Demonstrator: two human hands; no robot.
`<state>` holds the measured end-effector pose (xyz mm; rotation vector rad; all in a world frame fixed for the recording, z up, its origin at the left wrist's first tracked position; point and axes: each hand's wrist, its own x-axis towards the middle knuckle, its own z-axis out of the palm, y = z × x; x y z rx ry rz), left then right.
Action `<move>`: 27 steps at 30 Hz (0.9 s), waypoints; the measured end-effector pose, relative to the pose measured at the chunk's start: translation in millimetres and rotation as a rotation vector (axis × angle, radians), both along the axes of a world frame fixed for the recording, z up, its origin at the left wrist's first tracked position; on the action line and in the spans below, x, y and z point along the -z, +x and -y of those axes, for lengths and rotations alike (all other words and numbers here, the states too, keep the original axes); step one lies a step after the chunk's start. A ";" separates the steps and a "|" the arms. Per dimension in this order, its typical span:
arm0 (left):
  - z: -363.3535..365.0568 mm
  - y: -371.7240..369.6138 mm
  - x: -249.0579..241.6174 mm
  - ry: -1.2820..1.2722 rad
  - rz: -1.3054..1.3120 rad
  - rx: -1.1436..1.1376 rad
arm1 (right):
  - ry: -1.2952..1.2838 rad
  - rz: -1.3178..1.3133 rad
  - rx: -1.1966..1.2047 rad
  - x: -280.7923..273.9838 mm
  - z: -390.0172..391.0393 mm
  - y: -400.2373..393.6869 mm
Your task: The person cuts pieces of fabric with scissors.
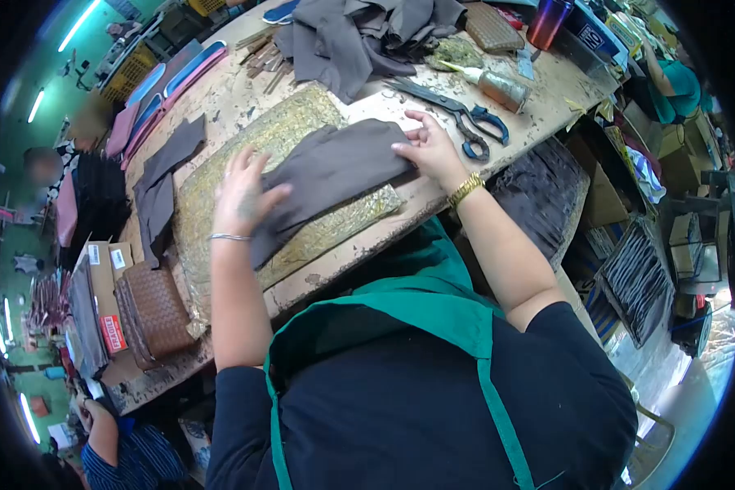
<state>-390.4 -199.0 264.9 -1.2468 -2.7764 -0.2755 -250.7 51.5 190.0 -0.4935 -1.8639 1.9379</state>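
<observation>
A dark grey-brown piece of fabric [335,163] lies across a yellowish, mottled board [286,118] on the worktable. My left hand [241,192] is over the fabric's left part, fingers spread and thumb pointing right, holding nothing. At the fabric's right end, my right hand [434,151] has its thumb on top of the edge and seems to grip it; some of its fingers are hidden. Large black-handled scissors [457,110] rest just beyond my right hand. Another dark strip of fabric [167,180] lies left of the board.
A heap of dark fabric [355,41] covers the table's far side. Near it are a tin can [502,90], a tumbler [550,24] and a woven brown piece [494,28]. Woven brown panels [155,310] stand by a cardboard box [102,282] at left. Other people work nearby.
</observation>
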 end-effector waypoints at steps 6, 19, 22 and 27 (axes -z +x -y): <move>-66.0 70.4 22.2 0.019 0.085 0.367 | 0.537 0.178 0.128 -25.3 -28.5 40.8; -138.0 95.2 51.1 -0.100 0.163 0.561 | 1.169 0.471 0.081 -26.5 -80.2 69.7; -123.6 95.9 55.4 -0.040 0.143 0.544 | 1.112 0.615 -0.032 -44.3 -72.9 86.0; -123.1 97.5 55.9 0.002 0.056 0.531 | 1.041 0.783 0.077 -41.6 -40.2 150.2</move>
